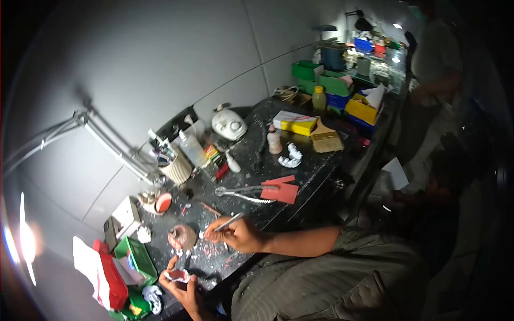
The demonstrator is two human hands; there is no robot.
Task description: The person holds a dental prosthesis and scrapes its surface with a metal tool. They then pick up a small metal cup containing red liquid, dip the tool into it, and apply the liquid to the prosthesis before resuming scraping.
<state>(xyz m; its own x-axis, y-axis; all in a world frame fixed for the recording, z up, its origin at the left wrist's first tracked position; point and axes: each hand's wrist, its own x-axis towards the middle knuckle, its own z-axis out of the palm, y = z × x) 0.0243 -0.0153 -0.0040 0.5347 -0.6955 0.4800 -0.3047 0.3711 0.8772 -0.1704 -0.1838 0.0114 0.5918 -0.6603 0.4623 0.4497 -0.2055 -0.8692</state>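
Note:
My left hand (182, 287) is curled round a small pink and white denture (178, 276), low at the near edge of the bench. My right hand (236, 235) grips a slim metal wax carver (228, 220) like a pen; its lower end is hidden by the fingers. Between and just beyond the two hands stands a round, pink-stained burner-like pot (182, 237). Pink and white scraps lie on the dark bench (225, 179) around it. Farther off are red wax sheets (281, 193) with metal pliers-like tongs (243, 194) lying partly over them.
A white dental cast (290, 155) and a pinkish bottle (274, 140) stand farther back. Left are a green bin (135, 259) and a red box (111, 281). A tool cup (175, 167) stands by the wall, near a lamp arm (110, 144). Other people are at the right.

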